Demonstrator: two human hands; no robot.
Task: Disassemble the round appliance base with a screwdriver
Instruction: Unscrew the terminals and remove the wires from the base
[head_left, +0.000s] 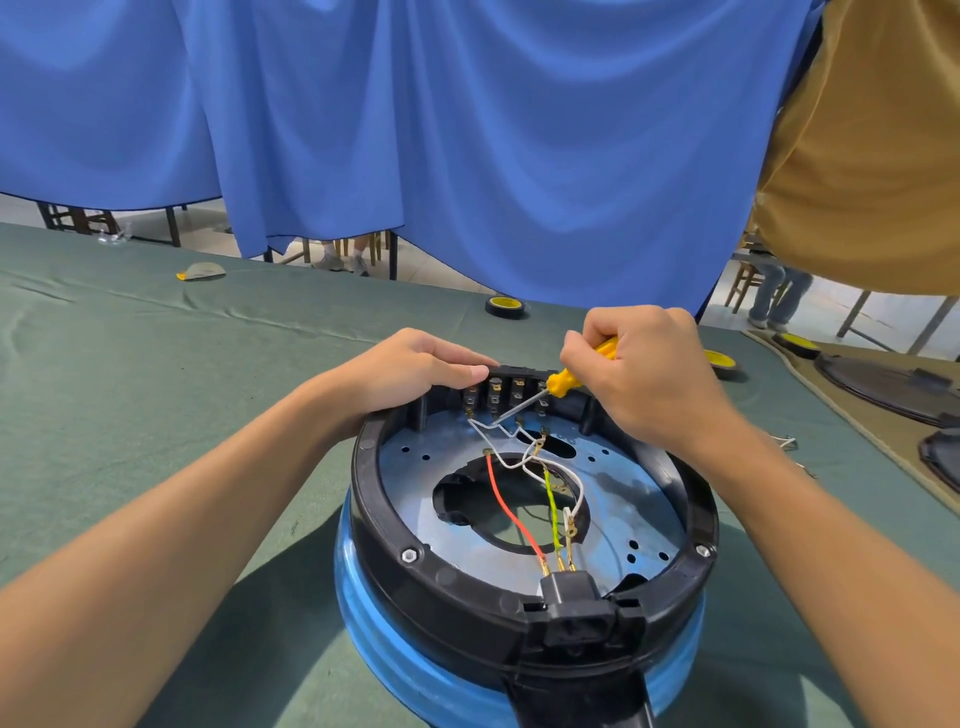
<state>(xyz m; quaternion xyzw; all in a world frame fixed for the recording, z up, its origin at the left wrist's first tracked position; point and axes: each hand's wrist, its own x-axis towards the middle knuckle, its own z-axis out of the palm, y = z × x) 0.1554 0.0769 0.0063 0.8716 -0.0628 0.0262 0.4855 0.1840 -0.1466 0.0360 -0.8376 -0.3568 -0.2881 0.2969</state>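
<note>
Clenched round the yellow screwdriver (563, 382), the right hand (644, 379) holds its tip among the terminals (498, 395) at the far rim of the round appliance base (395, 535). The left hand (410, 369) grips that rim. The base sits on green cloth (156, 364). The tape roll (505, 306) has a yellow label too small to read.

A table (156, 364) covered in a wrinkled green cloth carries the round appliance base (467, 654), blue around its side and black at its rim, which stands on the near part of the cloth. Beyond it a roll of black tape (505, 306) with a yellow core lies near the far edge, a second roll (723, 360) lies further right, and a small grey and yellow scrap (201, 271) sits well apart at the far left. A tan mat (831, 410) overlaps the cloth at the right.
</note>
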